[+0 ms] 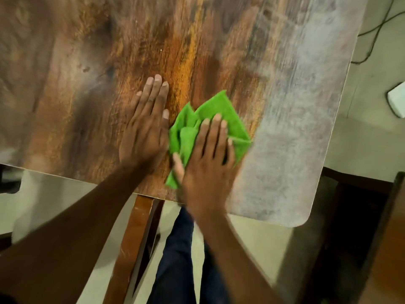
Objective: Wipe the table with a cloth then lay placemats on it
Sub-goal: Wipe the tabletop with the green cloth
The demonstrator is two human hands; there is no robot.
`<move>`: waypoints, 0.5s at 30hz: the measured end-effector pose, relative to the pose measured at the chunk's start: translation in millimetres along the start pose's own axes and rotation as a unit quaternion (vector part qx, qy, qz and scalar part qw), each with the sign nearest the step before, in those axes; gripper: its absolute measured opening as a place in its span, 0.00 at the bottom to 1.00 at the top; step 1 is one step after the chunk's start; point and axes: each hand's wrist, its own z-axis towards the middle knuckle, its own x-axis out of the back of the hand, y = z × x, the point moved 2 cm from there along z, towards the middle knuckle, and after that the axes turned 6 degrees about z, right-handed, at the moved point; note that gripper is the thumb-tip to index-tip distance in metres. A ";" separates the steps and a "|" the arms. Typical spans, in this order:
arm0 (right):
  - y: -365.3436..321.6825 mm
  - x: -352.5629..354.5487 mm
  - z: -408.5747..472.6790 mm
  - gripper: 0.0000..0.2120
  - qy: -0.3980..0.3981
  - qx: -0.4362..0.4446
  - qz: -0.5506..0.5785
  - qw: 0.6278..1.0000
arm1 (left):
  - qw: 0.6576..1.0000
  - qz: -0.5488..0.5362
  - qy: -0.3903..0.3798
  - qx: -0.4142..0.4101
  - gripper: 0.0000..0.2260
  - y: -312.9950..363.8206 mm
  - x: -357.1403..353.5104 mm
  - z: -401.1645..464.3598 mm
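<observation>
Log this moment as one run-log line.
phase: wiping | right hand: pressing green cloth | left hand: flat on table | placemats: none visible

Crumpled green cloth [210, 128] (flat) near wooden table [87, 73] edge

The cloth [221, 119] lies on the table [87, 62] close to its near edge, somewhat toward the near right corner. The right hand [208, 163] lies flat on top of the cloth, covering its near part. The left hand [145, 126] rests flat on the table just left of the cloth (thumb almost touching it). Under the near edge, a table leg [131, 244] stands left of the person's legs [175, 260]. Beyond the table's right edge, a cable [375, 34] lies on the floor [372, 128].
</observation>
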 end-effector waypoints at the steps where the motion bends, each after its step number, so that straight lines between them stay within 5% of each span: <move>1: -13.8 -5.5 -23.8 0.45 -0.010 0.010 0.004 1.000 | 1.000 0.004 0.002 -0.007 0.24 -0.3 1.0 -0.4; 6: -10.7 -8.8 -25.1 0.44 -0.006 0.026 0.009 1.000 | 1.000 0.012 0.002 -0.012 0.25 -0.2 0.1 2.9; 15: 88.8 39.5 159.9 0.40 0.086 -0.013 -0.001 0.996 | 1.000 -0.012 -0.005 0.001 0.25 -0.7 -0.5 2.7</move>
